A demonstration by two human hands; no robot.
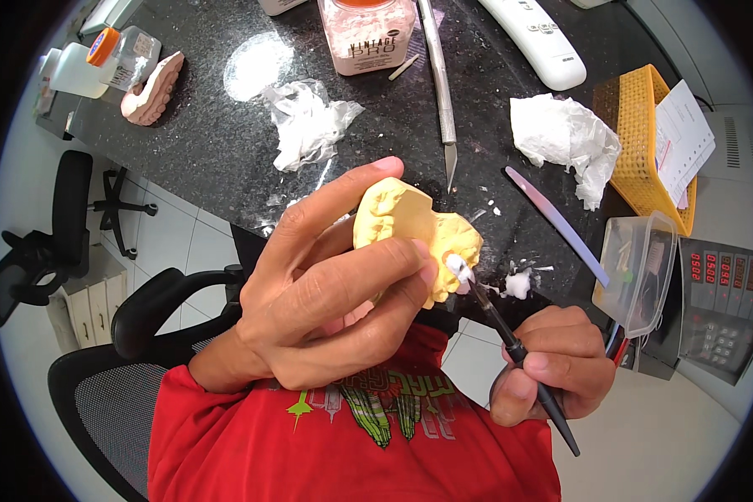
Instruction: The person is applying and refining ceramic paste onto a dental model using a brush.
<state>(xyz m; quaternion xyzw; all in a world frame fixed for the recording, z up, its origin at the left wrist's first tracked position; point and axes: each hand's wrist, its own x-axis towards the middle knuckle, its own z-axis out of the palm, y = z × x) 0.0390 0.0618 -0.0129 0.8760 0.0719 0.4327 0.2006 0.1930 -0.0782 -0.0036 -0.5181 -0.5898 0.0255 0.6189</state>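
Observation:
My left hand (335,293) is closed around a yellow dental model (403,216), holding it up near the table's front edge. White material (458,269) covers a tooth on the model's right part. My right hand (560,364) pinches a slim black brush (504,325) below and to the right of the model. The brush's tip meets the white material or lies right beside it; I cannot tell which. A small white lump (519,284) sits on the dark table just right of the brush tip.
Beyond the model lie a craft knife (445,100), two crumpled tissues (309,125) and a jar of pinkish powder (366,38). To the right are a violet strip (558,226), a clear plastic box (636,272) and a yellow basket (627,109). Far left, a pinkish dental model (153,94) stands by bottles.

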